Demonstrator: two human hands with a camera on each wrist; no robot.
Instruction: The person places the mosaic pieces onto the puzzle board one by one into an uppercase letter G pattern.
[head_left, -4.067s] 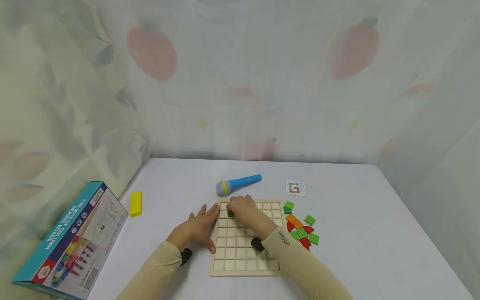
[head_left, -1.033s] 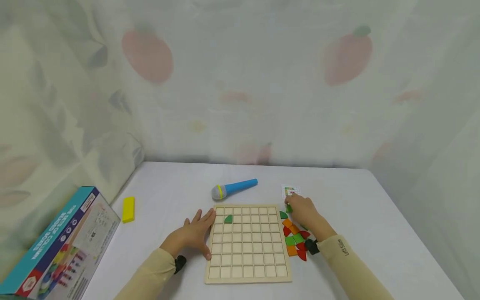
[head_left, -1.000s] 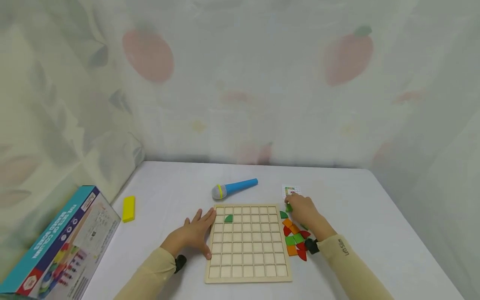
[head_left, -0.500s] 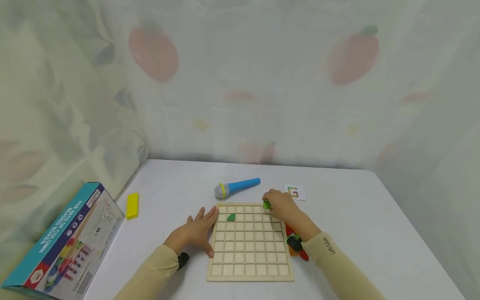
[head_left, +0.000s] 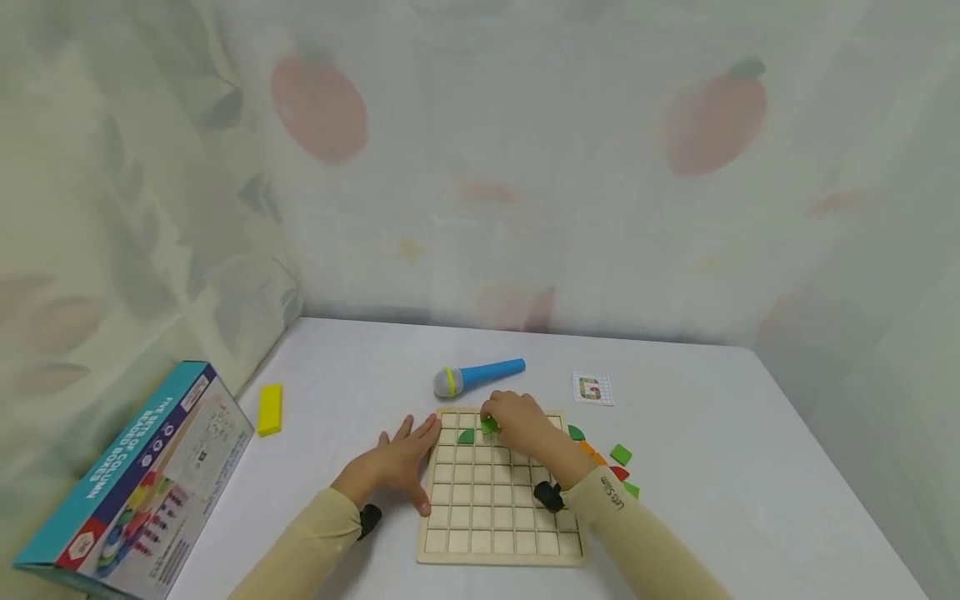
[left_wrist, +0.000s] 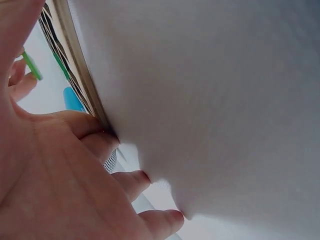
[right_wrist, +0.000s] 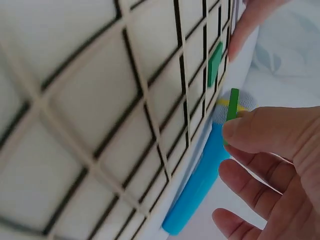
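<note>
Between thumb and fingertips my right hand (head_left: 521, 423) pinches a light green square tile (head_left: 489, 426), held over the far rows of the wooden grid board (head_left: 480, 518). In the right wrist view the tile (right_wrist: 233, 104) stands edge-on, above the board's surface. A dark green quarter-circle tile (head_left: 466, 437) lies in a cell just left of it. My left hand (head_left: 397, 463) is spread flat at the board's left edge; its fingertips press on the white table beside the frame in the left wrist view.
Loose green, orange and red tiles (head_left: 621, 454) lie right of the board, partly behind my right arm. A pattern card (head_left: 592, 388) and a blue toy microphone (head_left: 487, 372) lie beyond the board. At left are a yellow block (head_left: 270, 409) and a large box (head_left: 150, 492).
My right hand has carried the light green tile leftward from the loose tiles to above the board's far rows. The left hand stays at the board's left edge.
</note>
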